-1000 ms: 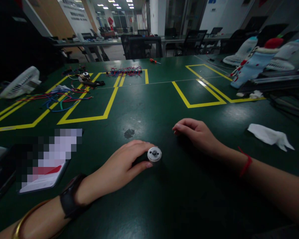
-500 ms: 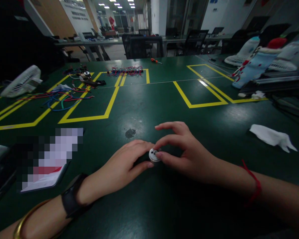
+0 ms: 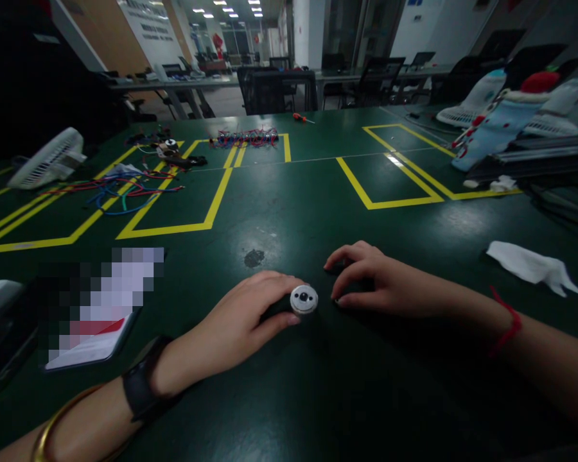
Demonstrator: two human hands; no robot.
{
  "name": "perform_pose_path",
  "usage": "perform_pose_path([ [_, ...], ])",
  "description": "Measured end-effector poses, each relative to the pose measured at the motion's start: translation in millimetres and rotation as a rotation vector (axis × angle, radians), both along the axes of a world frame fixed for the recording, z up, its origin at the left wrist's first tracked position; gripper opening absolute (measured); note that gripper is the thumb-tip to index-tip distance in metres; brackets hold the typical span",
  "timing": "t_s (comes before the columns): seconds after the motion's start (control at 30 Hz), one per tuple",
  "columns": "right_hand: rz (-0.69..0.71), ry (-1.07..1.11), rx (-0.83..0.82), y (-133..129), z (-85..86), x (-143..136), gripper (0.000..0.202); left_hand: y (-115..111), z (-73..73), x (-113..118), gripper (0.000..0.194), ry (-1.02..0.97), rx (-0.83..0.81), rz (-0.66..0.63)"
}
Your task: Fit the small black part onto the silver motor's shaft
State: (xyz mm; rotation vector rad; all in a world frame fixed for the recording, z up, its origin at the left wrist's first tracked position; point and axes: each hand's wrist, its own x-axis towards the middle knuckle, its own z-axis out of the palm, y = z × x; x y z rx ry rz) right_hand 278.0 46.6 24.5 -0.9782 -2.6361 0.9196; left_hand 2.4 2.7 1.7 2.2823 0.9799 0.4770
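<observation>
My left hand (image 3: 257,308) lies low over the green table, its thumb and fingers closed around the side of a small round silver metal piece (image 3: 304,299). The flat top of the piece faces up and shows a dark centre and two smaller dark holes. Just to the right, apart from the piece, is my right hand (image 3: 370,279). Its fingers are curled, with the thumb and index fingertips together near the table. A tiny dark spot shows at those tips, too small to name.
A phone (image 3: 87,350) lies to the left, partly blurred out. Loose coloured wires (image 3: 125,189) and a white fan (image 3: 48,157) are farther left. A screwdriver (image 3: 299,118) lies at the back. A white tissue (image 3: 530,264) and a blue plush toy (image 3: 498,128) are on the right.
My right hand has come off the metal piece and drawn away to the right, its fingers curling in. The piece's top now shows fully, while my left hand keeps its hold.
</observation>
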Motion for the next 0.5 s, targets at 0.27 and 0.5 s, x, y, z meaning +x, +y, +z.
perform_pose_path([
  [0.27, 0.047, -0.062, 0.026, 0.2, -3.1, -0.7, 0.016, 1.1, -2.6, -0.4, 0.037, 0.01, 0.004, -0.003],
  [0.5, -0.063, 0.215, -0.103, 5.7, -2.5, 2.6, 0.022, -0.5, -0.3, -0.3, 0.037, 0.007, 0.013, 0.002],
])
